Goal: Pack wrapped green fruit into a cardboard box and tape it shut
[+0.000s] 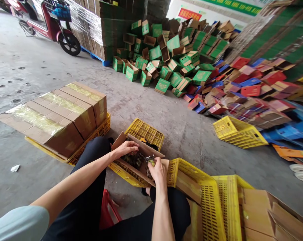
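Head view: your right hand pinches a small greenish piece over the right end of the open box, whose long axis slants from far left to near right, while your left hand, grip unclear, hangs apart over its left part.

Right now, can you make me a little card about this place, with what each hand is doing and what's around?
Left hand: over the open cardboard box; can't tell if it holds anything
Right hand: grip closed on a small yellow-green item, too small to name
Inside the box: dark clumps, hard to make out
On the left: three taped cartons, with a yellow plastic crate beneath
Farther back, left: red scooter
Farther ahead: heaped green boxes, beside red and blue boxes
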Available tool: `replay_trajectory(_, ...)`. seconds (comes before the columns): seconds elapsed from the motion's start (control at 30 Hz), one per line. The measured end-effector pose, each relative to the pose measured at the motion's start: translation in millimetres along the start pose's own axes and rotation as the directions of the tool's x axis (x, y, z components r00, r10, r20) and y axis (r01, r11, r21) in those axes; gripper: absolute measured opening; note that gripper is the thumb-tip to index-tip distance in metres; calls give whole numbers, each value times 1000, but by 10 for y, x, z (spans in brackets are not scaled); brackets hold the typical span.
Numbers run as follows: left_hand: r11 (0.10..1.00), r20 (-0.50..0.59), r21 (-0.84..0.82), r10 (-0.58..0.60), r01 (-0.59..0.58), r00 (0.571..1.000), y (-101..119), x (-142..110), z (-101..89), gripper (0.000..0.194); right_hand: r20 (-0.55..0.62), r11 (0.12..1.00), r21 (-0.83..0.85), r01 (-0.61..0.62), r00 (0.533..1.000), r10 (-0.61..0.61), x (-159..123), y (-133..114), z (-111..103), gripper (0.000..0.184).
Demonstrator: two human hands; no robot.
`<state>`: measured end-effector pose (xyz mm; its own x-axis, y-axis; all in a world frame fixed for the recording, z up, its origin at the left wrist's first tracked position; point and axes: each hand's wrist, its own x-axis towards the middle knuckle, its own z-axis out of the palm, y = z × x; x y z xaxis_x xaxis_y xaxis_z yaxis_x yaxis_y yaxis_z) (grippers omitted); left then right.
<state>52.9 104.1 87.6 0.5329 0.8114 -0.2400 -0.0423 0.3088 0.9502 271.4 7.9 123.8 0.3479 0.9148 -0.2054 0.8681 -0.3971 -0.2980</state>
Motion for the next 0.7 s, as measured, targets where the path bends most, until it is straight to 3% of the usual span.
replay_trajectory(0.1, 998, -25, 61, 6, -4, 1000, -46, 24, 1, 55, -6, 979, -203, -24, 1000, 23, -10, -99, 91, 32)
replay_trajectory(0.33, 972, -45, 235, -1, 11, 999, -109, 28, -16, 38, 13, 921, -371, 119, 992, -123, 58, -149, 351, 42)
replay_trajectory(0.7, 972, -17, 234, -22, 26, 1000, -138, 39, -31, 41, 195, 922, -371, 112, 980, -40, 25, -102, 485, 41)
